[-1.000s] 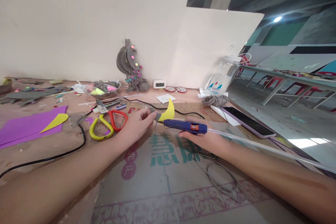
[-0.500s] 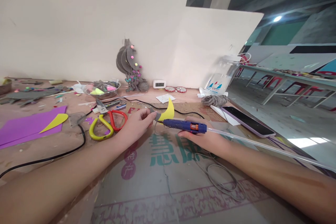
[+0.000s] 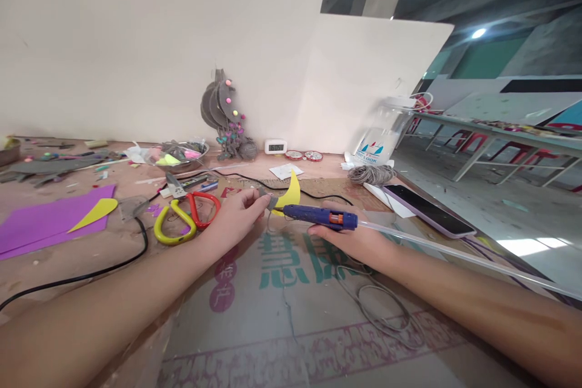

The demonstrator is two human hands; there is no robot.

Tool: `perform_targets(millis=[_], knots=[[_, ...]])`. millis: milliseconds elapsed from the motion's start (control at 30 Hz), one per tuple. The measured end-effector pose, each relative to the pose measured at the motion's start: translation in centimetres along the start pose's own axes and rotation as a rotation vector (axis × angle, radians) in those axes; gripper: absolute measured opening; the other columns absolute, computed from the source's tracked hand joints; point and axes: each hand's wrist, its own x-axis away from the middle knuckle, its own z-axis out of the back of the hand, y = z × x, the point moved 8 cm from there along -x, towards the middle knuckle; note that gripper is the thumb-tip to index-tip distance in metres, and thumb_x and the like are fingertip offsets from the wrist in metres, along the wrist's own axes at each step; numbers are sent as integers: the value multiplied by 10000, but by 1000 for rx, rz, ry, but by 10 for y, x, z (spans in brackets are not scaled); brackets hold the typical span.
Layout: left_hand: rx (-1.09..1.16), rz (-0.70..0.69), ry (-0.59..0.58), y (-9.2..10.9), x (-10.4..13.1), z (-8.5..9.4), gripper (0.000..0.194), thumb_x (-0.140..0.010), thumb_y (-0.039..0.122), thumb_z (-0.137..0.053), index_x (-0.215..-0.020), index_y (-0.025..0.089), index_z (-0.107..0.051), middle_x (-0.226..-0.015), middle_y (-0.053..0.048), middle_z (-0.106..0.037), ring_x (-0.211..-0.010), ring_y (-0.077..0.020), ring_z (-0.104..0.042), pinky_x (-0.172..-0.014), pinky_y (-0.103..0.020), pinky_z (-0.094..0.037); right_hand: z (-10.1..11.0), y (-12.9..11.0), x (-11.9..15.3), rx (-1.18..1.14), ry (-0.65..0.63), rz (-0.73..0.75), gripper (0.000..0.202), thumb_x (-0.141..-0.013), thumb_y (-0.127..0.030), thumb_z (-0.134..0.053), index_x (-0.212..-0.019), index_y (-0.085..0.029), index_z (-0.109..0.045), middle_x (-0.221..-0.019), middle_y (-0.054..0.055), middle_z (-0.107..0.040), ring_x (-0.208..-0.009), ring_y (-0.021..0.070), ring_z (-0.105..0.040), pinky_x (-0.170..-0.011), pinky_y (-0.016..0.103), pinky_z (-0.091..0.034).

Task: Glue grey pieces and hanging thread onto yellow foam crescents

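My left hand (image 3: pixel 245 212) pinches a yellow crescent piece (image 3: pixel 291 191) by its lower end, where a small grey part (image 3: pixel 271 201) wraps it. In my right hand (image 3: pixel 348 239) is a blue glue gun (image 3: pixel 321 216), its nozzle pointing left at the grey part. A long clear glue stick (image 3: pixel 436 247) runs out of the gun's back over my right forearm. Grey cord (image 3: pixel 384 309) lies in loops on the printed cardboard (image 3: pixel 254 327) below my hands.
Red-and-yellow-handled scissors (image 3: pixel 175 236), purple sheets (image 3: pixel 50 224) and a black cable (image 3: pixel 91 276) lie left. Behind are a grey decorated figure (image 3: pixel 218 109), a bowl (image 3: pixel 182 160) and a small clock (image 3: pixel 275 146). A cord bundle (image 3: pixel 370 174), plastic jar (image 3: pixel 379 133) and phone (image 3: pixel 430 211) are right.
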Motion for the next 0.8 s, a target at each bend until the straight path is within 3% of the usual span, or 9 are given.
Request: perform_targets(millis=[167,300,467,800], knots=[[4,-22,10,3,1,1,366,-809,472,-444,-590,183,-397,-544,43,-447,-516,-92,-384,-510,-234,-285,1,0,0,14,21,-15,332,-706,-519,-605,-690,-198,-525,-602,-23,-492,-569,117,-454,-498,222,-349],[-10,-22,7,5,3,1,365,-815,470,-438,-592,184,-400,-550,44,-439,-516,-92,-373,-516,-232,-292,6,0,-1,37,113,11,304,-692,-490,-634,-688,-199,-546,-602,-18,-512,-577,125,-470,-517,230,-359],[-14,-8,14,4,3,1,357,-813,468,-439,-596,185,-403,-550,44,-440,-504,-90,-359,-496,-225,-279,1,2,-2,31,53,28,346,-710,-530,-605,-681,-193,-531,-601,-20,-511,-556,116,-466,-493,220,-358],[18,-15,9,3,0,-1,363,-811,474,-446,-597,184,-401,-552,46,-435,-514,-90,-373,-499,-230,-277,6,1,-2,16,85,-19,341,-675,-514,-635,-655,-188,-535,-589,-21,-514,-554,116,-473,-505,223,-364]])
